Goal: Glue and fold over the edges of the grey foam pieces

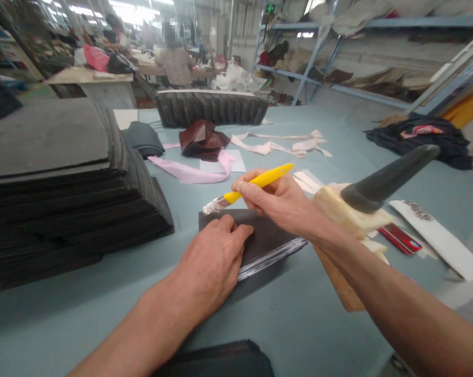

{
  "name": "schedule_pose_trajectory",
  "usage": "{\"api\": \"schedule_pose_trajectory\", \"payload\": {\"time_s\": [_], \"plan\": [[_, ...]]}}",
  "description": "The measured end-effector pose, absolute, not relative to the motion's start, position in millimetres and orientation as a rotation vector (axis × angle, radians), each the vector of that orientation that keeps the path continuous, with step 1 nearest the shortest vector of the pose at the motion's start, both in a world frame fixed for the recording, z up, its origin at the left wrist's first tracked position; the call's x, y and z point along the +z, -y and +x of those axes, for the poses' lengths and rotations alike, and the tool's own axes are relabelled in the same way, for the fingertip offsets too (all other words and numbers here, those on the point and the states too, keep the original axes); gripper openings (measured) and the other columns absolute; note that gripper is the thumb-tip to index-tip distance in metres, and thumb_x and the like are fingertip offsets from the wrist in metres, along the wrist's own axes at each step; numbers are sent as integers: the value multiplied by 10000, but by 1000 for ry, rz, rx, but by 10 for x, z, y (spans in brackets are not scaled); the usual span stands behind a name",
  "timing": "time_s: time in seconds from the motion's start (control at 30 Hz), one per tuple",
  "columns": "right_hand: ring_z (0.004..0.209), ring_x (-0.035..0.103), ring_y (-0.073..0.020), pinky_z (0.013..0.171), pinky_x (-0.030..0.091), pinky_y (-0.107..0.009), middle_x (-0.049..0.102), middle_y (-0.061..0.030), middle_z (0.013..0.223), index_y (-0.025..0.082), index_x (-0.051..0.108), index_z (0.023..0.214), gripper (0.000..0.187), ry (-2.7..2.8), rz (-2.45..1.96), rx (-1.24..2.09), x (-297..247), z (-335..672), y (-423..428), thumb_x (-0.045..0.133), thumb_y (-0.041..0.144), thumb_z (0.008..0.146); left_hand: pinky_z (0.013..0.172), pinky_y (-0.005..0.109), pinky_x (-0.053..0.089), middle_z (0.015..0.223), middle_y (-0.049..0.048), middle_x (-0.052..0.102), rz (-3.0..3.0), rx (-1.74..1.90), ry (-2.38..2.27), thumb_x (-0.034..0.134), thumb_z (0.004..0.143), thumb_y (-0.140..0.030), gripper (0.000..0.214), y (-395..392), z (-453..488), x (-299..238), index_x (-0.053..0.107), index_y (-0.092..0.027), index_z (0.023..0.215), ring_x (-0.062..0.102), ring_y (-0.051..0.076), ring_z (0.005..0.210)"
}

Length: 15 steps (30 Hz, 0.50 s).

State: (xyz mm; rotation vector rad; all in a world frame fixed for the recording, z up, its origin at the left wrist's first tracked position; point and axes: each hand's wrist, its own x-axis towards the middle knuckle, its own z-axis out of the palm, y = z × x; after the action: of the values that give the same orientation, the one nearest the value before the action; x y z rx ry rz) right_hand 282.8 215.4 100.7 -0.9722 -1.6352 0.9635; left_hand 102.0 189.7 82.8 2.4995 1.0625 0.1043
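A yellow-handled brush (pixel 260 182), its bristles coated in something white, is held in my right hand (pixel 277 201). The brush tip points left, at the far left corner of a stack of dark sheets (pixel 273 233). My left hand (pixel 218 251) presses down on the stack's left part, fingers bent and thumb stretched across the top; its palm side is hidden. White smears run along the near edges of these sheets. From the frame I cannot tell whether the bristles touch the stack.
Tall piles of dark sheets (pixel 43 136) stand at left. Another dark stack (pixel 220 361) lies in front. Pink fabric (pixel 193 170), brown material (pixel 202 139) and pale strips (pixel 263 146) lie behind. At right are a dark tapered object (pixel 389 180) and a red phone (pixel 399 238).
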Motion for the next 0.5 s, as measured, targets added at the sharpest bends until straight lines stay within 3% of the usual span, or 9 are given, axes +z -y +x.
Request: {"api": "schedule_pose_trajectory", "payload": {"time_s": [0.2,0.5], "plan": [[668,499,-86,593,404,-247,619,21,819,182,692,894,458,1709,-926,1027,947,2672,-2244,777,631,922,1131,576,545,1261,142,621,2502,69,-1088,401,1012,-91,471,-1887,1073,832,646,-186,1402,621,313,1177],[643,467,-90,576,350,-261,550,40,710,172,707,876,499,1850,-1055,906,1007,2873,-2265,742,665,940,1115,560,555,1245,145,612,2503,70,-1088,382,1046,-123,448,-1865,1042,861,650,-167,1402,617,311,1173]]}}
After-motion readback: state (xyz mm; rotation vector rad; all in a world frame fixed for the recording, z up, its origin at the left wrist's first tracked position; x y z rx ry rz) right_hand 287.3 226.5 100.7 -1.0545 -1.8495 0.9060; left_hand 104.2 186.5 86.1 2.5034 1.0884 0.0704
